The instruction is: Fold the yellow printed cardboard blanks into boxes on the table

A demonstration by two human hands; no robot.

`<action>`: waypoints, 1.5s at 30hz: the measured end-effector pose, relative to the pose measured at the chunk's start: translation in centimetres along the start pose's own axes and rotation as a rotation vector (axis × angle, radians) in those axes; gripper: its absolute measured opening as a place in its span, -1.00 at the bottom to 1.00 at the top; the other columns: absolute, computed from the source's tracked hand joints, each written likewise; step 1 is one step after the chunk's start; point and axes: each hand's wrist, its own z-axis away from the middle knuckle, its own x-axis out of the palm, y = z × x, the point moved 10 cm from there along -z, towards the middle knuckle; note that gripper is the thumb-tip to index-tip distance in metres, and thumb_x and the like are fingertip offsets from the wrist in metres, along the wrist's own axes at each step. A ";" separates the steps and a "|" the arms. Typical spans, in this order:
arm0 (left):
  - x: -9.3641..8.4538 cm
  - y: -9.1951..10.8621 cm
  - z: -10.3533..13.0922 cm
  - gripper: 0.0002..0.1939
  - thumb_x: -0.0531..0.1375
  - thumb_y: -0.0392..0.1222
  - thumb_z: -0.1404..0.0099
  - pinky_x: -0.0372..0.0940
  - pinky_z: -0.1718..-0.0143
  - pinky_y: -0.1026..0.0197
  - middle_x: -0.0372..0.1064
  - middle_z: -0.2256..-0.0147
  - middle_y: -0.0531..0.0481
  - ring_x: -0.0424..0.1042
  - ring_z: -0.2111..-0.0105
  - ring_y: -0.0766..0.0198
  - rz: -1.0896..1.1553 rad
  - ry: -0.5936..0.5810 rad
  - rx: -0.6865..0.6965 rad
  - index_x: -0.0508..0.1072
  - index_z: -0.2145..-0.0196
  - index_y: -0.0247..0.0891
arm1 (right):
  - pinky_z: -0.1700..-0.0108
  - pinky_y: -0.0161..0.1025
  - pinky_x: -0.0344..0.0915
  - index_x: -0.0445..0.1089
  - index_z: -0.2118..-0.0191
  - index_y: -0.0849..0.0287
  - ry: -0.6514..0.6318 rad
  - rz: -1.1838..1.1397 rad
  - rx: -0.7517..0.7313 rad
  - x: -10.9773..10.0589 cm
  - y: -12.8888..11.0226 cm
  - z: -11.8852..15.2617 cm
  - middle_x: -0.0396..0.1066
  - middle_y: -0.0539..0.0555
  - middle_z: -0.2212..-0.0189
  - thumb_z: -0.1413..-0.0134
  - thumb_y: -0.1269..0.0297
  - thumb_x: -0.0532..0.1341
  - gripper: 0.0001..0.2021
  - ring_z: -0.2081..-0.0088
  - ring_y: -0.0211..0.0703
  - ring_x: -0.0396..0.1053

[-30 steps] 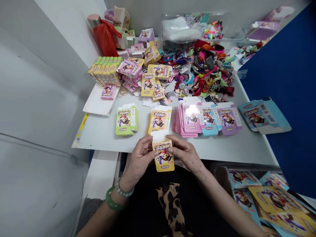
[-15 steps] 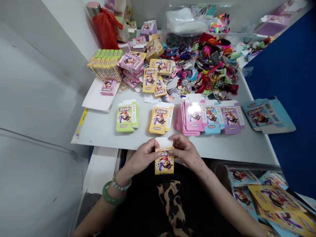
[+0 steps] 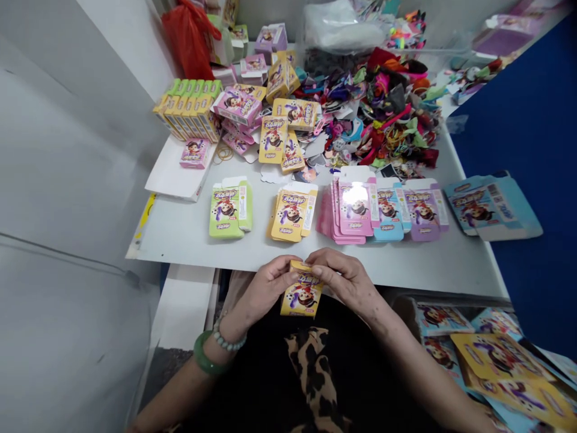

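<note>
Head view — both hands (image 3: 265,291) (image 3: 346,279) curled round yellow box (image 3: 301,297)

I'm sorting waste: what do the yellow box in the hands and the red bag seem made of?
The yellow box: probably thin card with a smooth printed finish, given its crisp folded edges.
The red bag: likely thin plastic film, slightly shiny, judging by its crumpled folds.

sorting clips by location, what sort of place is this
Probably a small packing workstation: flat yellow cartons lie piled on the table, filled-out boxes stand in a row, and loose hair accessories are heaped behind.
</note>
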 end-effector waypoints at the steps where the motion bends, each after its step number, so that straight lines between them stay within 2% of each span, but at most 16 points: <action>1: 0.3 0.4 0.0 -0.60 0.33 0.05 -0.23 0.35 0.12 0.16 0.50 0.21 -0.01 0.45 0.21 0.20 -0.049 -0.015 0.019 0.48 0.09 -0.24 | 0.24 -0.27 0.34 0.38 0.40 0.15 -0.013 0.015 0.013 -0.1 -0.2 -0.2 0.47 0.05 0.35 -0.28 0.21 0.22 -0.78 0.31 -0.21 0.42; 4: 0.9 1.5 0.1 -0.62 0.27 0.01 -0.29 0.34 0.05 0.13 0.51 0.17 -0.04 0.45 0.13 0.16 -0.209 -0.031 0.082 0.47 0.03 -0.25 | 0.27 -0.28 0.31 0.44 0.30 0.14 -0.056 0.104 0.025 0.1 -0.7 -0.5 0.45 0.02 0.37 -0.24 0.25 0.23 -0.88 0.34 -0.22 0.40; 7: 1.0 1.9 0.1 -0.59 0.23 0.00 -0.31 0.35 0.01 0.09 0.52 0.11 -0.07 0.45 0.08 0.11 -0.293 -0.015 0.105 0.46 -0.04 -0.26 | 0.21 -0.26 0.32 0.49 0.24 0.13 -0.036 0.163 0.009 0.1 -1.1 -0.5 0.48 0.05 0.33 -0.28 0.29 0.17 -0.85 0.28 -0.20 0.43; 10: 1.3 2.0 0.2 -0.59 0.22 -0.01 -0.32 0.36 0.00 0.08 0.53 0.08 -0.08 0.46 0.07 0.10 -0.286 -0.022 0.110 0.47 -0.05 -0.26 | 0.22 -0.27 0.32 0.51 0.28 0.14 0.013 0.137 0.058 -0.2 -0.6 -0.4 0.49 0.05 0.35 -0.28 0.29 0.15 -0.82 0.30 -0.20 0.43; 16: 1.7 2.4 0.5 -0.62 0.22 -0.05 -0.33 0.36 -0.03 0.07 0.54 0.07 -0.09 0.47 0.05 0.09 -0.313 -0.035 0.124 0.50 -0.04 -0.24 | 0.27 -0.28 0.31 0.54 0.32 0.14 0.021 0.018 0.223 -0.5 0.9 -0.3 0.51 0.04 0.37 -0.18 0.22 0.20 -0.81 0.33 -0.20 0.43; 21: 2.1 1.9 0.5 -0.63 0.24 -0.05 -0.32 0.38 0.05 0.12 0.56 0.15 -0.06 0.50 0.16 0.15 -0.242 -0.080 0.081 0.50 -0.03 -0.25 | 0.34 -0.30 0.30 0.52 0.34 0.17 0.015 -0.014 0.317 -0.8 2.0 -0.2 0.49 0.01 0.46 -0.16 0.21 0.17 -0.79 0.40 -0.21 0.42; 24: 2.1 1.5 0.5 -0.62 0.26 -0.05 -0.31 0.38 0.06 0.13 0.55 0.16 -0.06 0.50 0.15 0.16 -0.184 -0.070 0.072 0.49 -0.02 -0.25 | 0.31 -0.30 0.34 0.54 0.31 0.16 0.011 0.057 0.266 -0.9 1.4 -0.1 0.53 0.03 0.41 -0.18 0.24 0.17 -0.80 0.36 -0.19 0.46; 27: 1.1 1.1 0.4 -0.58 0.30 -0.05 -0.27 0.39 0.09 0.14 0.54 0.22 -0.03 0.50 0.18 0.17 -0.149 0.011 0.076 0.46 -0.04 -0.26 | 0.20 -0.26 0.39 0.56 0.22 0.14 -0.006 0.181 0.148 -0.5 -0.3 0.2 0.58 0.07 0.30 -0.23 0.33 0.11 -0.76 0.26 -0.15 0.51; 29: 0.6 0.8 0.5 -0.55 0.32 -0.04 -0.25 0.40 0.12 0.14 0.52 0.27 -0.01 0.50 0.22 0.19 -0.137 0.045 0.071 0.44 -0.04 -0.25 | 0.17 -0.24 0.42 0.56 0.14 0.12 -0.038 0.247 0.096 -0.1 -1.4 0.6 0.59 0.09 0.25 -0.26 0.41 0.04 -0.68 0.22 -0.14 0.53; 32: 0.6 0.4 0.5 -0.55 0.32 -0.04 -0.25 0.41 0.12 0.14 0.52 0.26 -0.01 0.50 0.21 0.20 -0.108 0.034 0.062 0.43 -0.04 -0.25 | 0.11 -0.22 0.46 0.54 0.02 0.09 -0.118 0.270 0.080 0.3 -2.1 1.2 0.59 0.11 0.16 -0.28 0.45 0.00 -0.61 0.16 -0.12 0.55; 36: 0.4 0.8 0.7 -0.57 0.31 -0.06 -0.26 0.41 0.12 0.16 0.54 0.23 -0.03 0.50 0.21 0.22 -0.169 0.060 0.098 0.46 -0.05 -0.25 | -0.04 -0.20 0.47 0.55 -0.03 0.03 -0.148 0.194 0.094 -0.4 -1.7 1.7 0.56 0.10 0.01 -0.29 0.42 0.05 -0.62 0.00 -0.09 0.53; 41: 0.6 2.1 1.0 -0.69 0.30 -0.12 -0.27 0.41 0.05 0.14 0.57 0.16 -0.05 0.51 0.18 0.22 -0.289 0.082 0.183 0.55 0.04 -0.22 | 0.00 -0.21 0.49 0.56 0.02 0.00 -0.166 0.151 0.111 -0.3 -1.0 1.9 0.58 0.05 0.09 -0.29 0.43 0.04 -0.63 0.06 -0.12 0.54; 43: 0.7 2.7 1.1 -0.77 0.30 -0.12 -0.28 0.41 0.03 0.13 0.58 0.17 -0.05 0.51 0.17 0.20 -0.307 0.091 0.220 0.58 0.12 -0.21 | -0.01 -0.16 0.48 0.56 0.01 -0.02 -0.175 0.179 0.104 0.1 -1.1 2.0 0.58 0.05 0.13 -0.29 0.43 0.04 -0.62 0.06 -0.10 0.53; 45: 0.5 2.9 1.0 -0.79 0.31 -0.08 -0.27 0.42 0.05 0.13 0.57 0.20 -0.05 0.51 0.19 0.20 -0.283 0.102 0.231 0.59 0.18 -0.22 | -0.06 -0.10 0.46 0.55 -0.01 -0.02 -0.136 0.178 0.106 0.2 -1.0 2.1 0.57 0.06 0.08 -0.28 0.41 0.07 -0.63 0.02 -0.07 0.52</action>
